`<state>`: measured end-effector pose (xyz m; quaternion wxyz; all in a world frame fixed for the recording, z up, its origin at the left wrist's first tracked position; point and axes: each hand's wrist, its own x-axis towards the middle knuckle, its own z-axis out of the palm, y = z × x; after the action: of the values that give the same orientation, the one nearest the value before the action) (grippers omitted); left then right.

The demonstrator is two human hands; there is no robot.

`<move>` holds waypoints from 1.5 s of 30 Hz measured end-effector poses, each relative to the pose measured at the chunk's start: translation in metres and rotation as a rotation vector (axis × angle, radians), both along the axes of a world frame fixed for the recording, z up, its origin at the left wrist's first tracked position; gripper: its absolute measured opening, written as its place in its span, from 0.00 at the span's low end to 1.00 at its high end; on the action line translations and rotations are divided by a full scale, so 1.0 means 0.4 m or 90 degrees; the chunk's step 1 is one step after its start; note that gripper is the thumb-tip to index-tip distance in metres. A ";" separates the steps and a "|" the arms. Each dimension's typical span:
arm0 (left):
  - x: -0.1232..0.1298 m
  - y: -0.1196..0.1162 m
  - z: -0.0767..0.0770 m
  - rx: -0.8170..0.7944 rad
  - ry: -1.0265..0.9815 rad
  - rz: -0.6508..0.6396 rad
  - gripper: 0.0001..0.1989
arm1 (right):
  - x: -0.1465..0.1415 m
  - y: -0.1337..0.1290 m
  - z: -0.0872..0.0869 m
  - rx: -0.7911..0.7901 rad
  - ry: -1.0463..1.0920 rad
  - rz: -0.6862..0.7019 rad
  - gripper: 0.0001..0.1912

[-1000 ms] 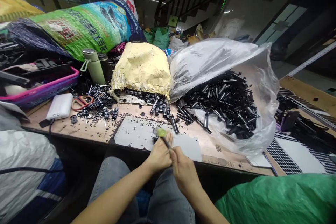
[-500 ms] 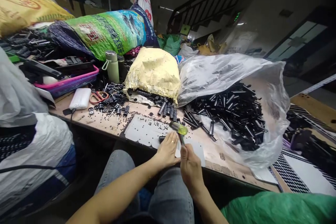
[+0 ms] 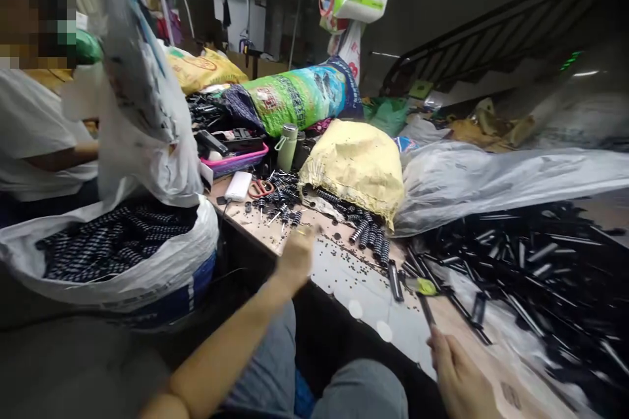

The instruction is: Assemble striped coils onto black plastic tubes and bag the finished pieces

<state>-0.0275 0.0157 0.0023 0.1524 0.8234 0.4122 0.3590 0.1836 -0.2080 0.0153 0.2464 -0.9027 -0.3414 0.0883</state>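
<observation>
My right hand [image 3: 464, 370] grips the dark handle of a small hammer [image 3: 426, 288] with a translucent yellow-green face. Its head is over the table near the loose black tubes. My left hand [image 3: 297, 255], blurred by motion, is curled above the table's front edge; anything inside it is hidden. Between the hands lies a pale work sheet [image 3: 358, 281] scattered with tiny dark rings. One black tube [image 3: 395, 281] rests at its far right edge. Black ribbed rollers [image 3: 371, 236] spill from under a yellow sack [image 3: 358, 167] beyond the sheet.
At right, a clear plastic bag [image 3: 466, 173] holds many black tubes [image 3: 535, 255]. A white sack [image 3: 209, 236] of ribbed black pieces stands at left, near a seated person [image 3: 44, 137]. Scissors [image 3: 260, 188], a white power bank [image 3: 238, 186] and a green flask [image 3: 286, 147] are farther back.
My view has swung left. My left hand has moved left off the sheet and away from the hammer. My right hand still grips the hammer, now farther right, near the tubes.
</observation>
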 end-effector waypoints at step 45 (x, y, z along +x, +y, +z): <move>0.191 -0.004 -0.176 0.033 0.131 -0.282 0.12 | 0.355 0.186 -0.089 -0.020 -0.037 0.039 0.04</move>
<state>0.0490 0.0139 -0.0680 0.1634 0.9296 0.2256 0.2416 0.3257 -0.1337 -0.0203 0.2194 -0.8976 -0.3748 0.0750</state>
